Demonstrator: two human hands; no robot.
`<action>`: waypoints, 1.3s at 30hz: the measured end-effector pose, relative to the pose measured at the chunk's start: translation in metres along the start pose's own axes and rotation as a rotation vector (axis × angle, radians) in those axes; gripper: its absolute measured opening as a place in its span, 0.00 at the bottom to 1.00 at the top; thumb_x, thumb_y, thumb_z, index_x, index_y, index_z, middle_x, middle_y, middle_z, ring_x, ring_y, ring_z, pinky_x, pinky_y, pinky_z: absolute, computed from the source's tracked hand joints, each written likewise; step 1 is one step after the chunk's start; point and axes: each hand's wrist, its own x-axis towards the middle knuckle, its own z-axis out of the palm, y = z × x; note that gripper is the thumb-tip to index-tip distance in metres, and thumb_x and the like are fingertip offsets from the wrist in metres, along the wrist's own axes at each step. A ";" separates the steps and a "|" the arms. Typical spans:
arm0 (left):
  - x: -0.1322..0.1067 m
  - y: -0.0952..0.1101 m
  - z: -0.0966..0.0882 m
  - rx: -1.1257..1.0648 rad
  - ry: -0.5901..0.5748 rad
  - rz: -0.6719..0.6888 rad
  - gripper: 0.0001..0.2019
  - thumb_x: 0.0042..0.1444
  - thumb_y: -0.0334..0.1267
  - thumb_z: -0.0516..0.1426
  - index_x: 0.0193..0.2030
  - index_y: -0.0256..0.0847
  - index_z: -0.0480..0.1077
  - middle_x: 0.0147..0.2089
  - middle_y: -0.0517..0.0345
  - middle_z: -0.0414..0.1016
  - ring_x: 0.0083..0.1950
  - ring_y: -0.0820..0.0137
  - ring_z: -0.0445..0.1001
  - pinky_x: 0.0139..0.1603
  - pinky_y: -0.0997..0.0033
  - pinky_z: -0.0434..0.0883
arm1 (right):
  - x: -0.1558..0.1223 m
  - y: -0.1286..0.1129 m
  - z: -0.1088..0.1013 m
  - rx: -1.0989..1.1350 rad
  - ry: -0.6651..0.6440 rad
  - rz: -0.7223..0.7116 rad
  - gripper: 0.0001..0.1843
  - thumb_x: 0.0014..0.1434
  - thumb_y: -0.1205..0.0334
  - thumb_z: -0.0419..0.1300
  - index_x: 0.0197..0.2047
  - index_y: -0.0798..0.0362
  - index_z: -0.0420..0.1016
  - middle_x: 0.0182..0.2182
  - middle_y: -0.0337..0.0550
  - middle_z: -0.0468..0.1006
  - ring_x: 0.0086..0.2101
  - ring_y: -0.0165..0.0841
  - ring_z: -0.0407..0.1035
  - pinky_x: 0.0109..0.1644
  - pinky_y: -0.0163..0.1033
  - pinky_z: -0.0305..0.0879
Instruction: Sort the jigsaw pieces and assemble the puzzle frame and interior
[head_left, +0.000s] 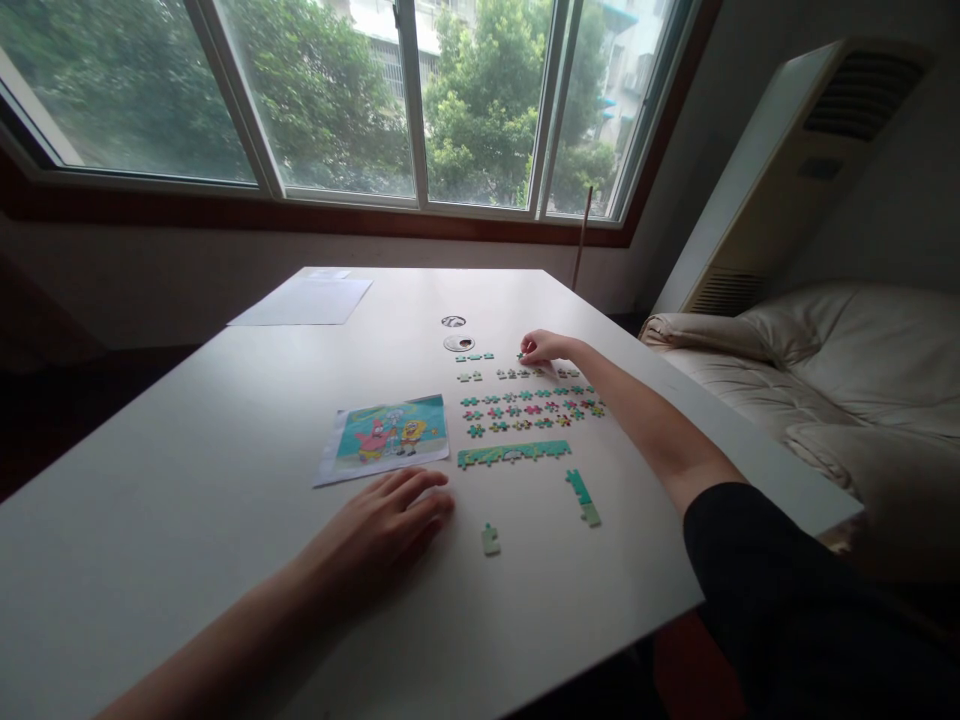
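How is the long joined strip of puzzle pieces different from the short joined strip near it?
The long strip has many joined pieces; the short strip has only a few. The long strip lies across the white table, beside the printed picture; the short strip runs at a slant, nearer the person. Both are mostly teal-green, lie flat on the white table, and touch no hand.
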 end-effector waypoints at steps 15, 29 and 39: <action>0.002 0.002 0.000 -0.072 -0.008 0.020 0.11 0.61 0.31 0.47 0.45 0.40 0.67 0.46 0.49 0.70 0.48 0.63 0.68 0.45 0.61 0.70 | -0.162 -0.076 0.053 0.168 -0.280 -0.620 0.07 0.55 0.62 0.59 0.36 0.56 0.71 0.31 0.40 0.77 0.31 0.25 0.69 0.35 0.30 0.64; 0.003 0.002 0.001 -0.081 0.003 0.023 0.11 0.61 0.31 0.47 0.46 0.41 0.67 0.46 0.49 0.70 0.47 0.64 0.68 0.45 0.63 0.69 | -0.177 -0.076 0.054 -0.059 -0.182 -0.662 0.06 0.56 0.62 0.58 0.34 0.56 0.73 0.29 0.40 0.74 0.29 0.25 0.65 0.34 0.31 0.61; 0.003 0.002 0.001 -0.055 -0.008 0.027 0.10 0.62 0.31 0.46 0.45 0.40 0.66 0.46 0.50 0.70 0.46 0.63 0.69 0.44 0.61 0.70 | -0.071 -0.057 0.019 -0.207 0.041 -0.400 0.10 0.55 0.61 0.58 0.39 0.56 0.74 0.35 0.43 0.76 0.32 0.27 0.68 0.36 0.32 0.61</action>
